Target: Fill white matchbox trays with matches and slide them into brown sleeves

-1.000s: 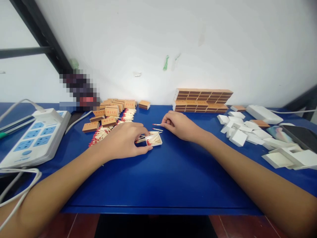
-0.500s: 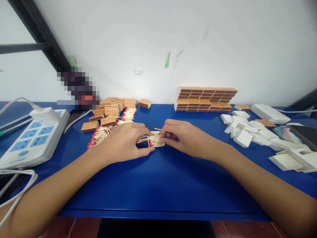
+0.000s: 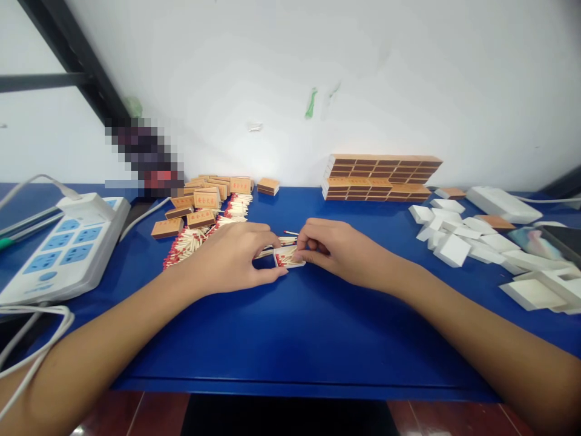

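A small white matchbox tray (image 3: 275, 258) lies on the blue table between my hands, filled with red-tipped matches (image 3: 284, 258). My left hand (image 3: 233, 257) curves round the tray's left end, thumb at the near side and fingers at the far side. From the right, my right hand (image 3: 333, 245) pinches at the matches over the tray's right end, thumb and fingertips together; its fingers partly cover them. Just behind the tray are a few loose matches (image 3: 285, 240). A large pile of matches (image 3: 187, 243) spreads behind and left of my left hand.
Filled-looking orange matchboxes (image 3: 206, 198) cluster behind the match pile, with one matchbox (image 3: 268, 186) apart. A stacked block of matchboxes (image 3: 381, 177) stands by the wall. White trays (image 3: 452, 249) lie heaped at right, near a phone (image 3: 565, 242). A power strip (image 3: 68, 248) sits at left.
The view has shifted slightly. Both hands stay at the tray, with my right fingertips still pinched at its right end; the matches inside look slightly rearranged.
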{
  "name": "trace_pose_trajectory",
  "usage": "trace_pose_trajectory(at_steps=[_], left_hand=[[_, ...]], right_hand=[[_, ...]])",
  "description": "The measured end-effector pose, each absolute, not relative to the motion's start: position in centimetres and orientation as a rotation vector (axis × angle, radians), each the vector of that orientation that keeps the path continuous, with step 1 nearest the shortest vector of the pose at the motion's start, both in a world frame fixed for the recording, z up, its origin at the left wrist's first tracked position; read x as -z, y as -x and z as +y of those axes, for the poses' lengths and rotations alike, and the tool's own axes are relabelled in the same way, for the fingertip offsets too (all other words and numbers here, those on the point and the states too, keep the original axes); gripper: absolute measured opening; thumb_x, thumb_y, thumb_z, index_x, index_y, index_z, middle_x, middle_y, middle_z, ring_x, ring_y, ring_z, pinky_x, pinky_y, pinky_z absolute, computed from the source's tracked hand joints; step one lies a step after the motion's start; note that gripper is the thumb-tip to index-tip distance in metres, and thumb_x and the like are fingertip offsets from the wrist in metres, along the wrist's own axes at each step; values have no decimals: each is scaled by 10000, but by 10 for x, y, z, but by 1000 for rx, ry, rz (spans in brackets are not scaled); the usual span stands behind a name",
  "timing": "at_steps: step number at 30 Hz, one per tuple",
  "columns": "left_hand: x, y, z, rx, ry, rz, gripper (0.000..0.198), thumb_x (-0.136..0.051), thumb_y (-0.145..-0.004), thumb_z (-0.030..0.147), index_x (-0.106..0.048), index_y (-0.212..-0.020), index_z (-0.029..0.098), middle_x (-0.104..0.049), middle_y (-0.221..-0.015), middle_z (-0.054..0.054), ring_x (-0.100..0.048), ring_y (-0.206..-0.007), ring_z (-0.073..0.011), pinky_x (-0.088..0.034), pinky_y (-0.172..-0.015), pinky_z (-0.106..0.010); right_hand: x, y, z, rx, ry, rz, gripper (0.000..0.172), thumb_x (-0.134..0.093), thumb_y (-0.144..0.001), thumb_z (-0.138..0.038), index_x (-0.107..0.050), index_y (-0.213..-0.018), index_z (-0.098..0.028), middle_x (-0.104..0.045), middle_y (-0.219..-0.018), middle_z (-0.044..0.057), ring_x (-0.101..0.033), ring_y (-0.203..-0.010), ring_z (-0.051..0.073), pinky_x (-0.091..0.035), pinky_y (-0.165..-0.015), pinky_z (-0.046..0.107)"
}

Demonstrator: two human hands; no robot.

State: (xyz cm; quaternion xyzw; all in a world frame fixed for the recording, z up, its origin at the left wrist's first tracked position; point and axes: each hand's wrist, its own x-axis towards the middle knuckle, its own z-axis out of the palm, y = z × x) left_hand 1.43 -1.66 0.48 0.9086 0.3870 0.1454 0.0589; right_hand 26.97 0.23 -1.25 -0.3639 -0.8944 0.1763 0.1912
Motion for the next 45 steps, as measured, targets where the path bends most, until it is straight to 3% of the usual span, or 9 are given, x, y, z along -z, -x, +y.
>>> trace_pose_trajectory(at_steps=[16,23,30,45], left_hand=[[-7,-16,-18,-445,-2765,1144,278,-717,-943,452,-769,-1050,201,-657,-819,-10,-598,-721,-166,-397,-656,-309],[-7,-16,-19,-418,-2765,1149,230,-730,-934,418,-744,-981,194,-648,-803,-8,-593,-716,-168,-380,-650,-303],[-7,-16,-19,-416,-2765,1164,264,-726,-944,447,-770,-1035,203,-661,-820,-15,-607,-730,-174,-393,-667,-306],[-8,-17,-20,-375,-2724,1159,247,-720,-935,447,-728,-976,203,-665,-839,-10,-604,-734,-174,-383,-654,-307]], right_hand=[[9,-263,-10,-560,897,-2448,124,-668,-1001,-283,-713,-915,-206,-562,-804,-10,-486,-674,124,-363,-651,278],[9,-264,-11,-528,905,-2451,101,-644,-967,-201,-713,-1041,-200,-591,-824,-10,-501,-673,124,-371,-657,278],[6,-266,-11,-470,994,-2507,135,-647,-1000,-277,-717,-918,-195,-607,-859,19,-526,-708,137,-374,-657,280],[3,-267,-6,-474,1052,-2555,108,-698,-1003,-305,-765,-1008,-221,-633,-875,18,-539,-714,142,-372,-666,275]])
